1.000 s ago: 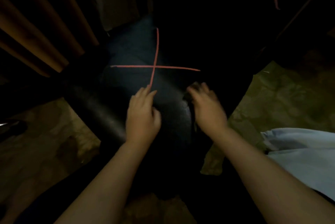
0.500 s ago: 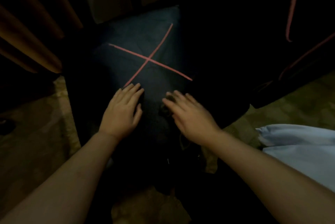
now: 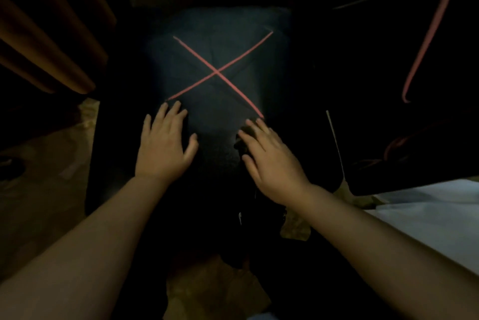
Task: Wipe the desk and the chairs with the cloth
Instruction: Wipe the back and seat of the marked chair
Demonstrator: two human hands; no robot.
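Chair seat (image 3: 220, 42), dark and marked by a red cross (image 3: 217, 73), lies under both hands near its near edge. The left hand (image 3: 164, 146) rests flat on it, grip spread wide, apparently to steady the cushion. The right hand (image 3: 272, 161), fingers straight and not curled, presses a small dark cloth (image 3: 240, 143) onto the seat, seemingly keeping it bunched for wiping. A second chair (image 3: 388, 65) stands at right.
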